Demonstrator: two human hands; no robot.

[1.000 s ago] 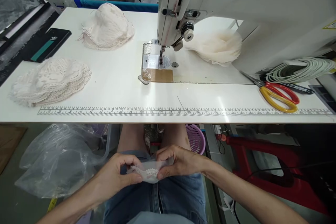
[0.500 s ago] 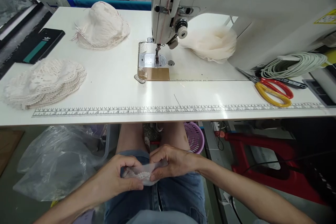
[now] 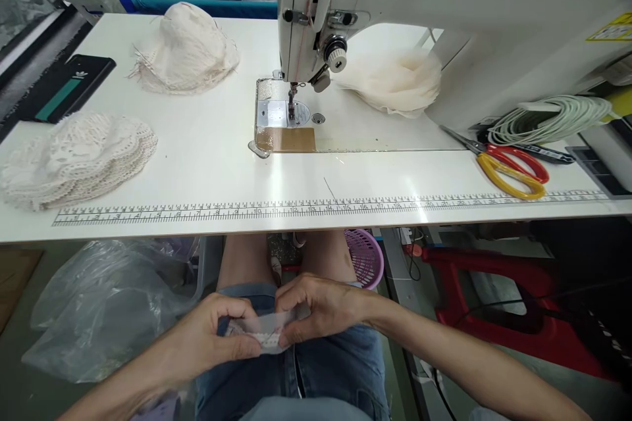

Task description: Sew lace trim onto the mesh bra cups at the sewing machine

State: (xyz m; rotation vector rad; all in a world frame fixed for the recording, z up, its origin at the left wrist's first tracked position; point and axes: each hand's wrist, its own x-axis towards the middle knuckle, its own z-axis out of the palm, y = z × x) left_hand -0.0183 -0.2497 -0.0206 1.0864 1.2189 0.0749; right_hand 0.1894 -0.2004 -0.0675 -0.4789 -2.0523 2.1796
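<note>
Over my lap, my left hand (image 3: 230,332) and my right hand (image 3: 309,312) pinch opposite ends of a small translucent white piece with lace (image 3: 266,329). White lacy texture shows along its lower part; whether the clear layer is a bag or sheer fabric is hard to make out. Thumbs lie in front and the fingers fold behind it. Above the hands, on the table, stand a pile of white lace pieces (image 3: 83,158) at left and a stack of cream fabric pieces (image 3: 185,49) behind it.
The sewing machine (image 3: 306,26) stands at the table's middle, with sheer cream fabric (image 3: 395,82) under its arm. Scissors (image 3: 513,171) and coiled cord (image 3: 550,120) lie right. A printed ruler (image 3: 326,208) runs along the front edge. Below are a plastic bag (image 3: 108,309) and purple basket (image 3: 365,260).
Both hands have shifted slightly left with the lace piece, which now looks flatter and more drawn out between them. The whole view has moved a little.
</note>
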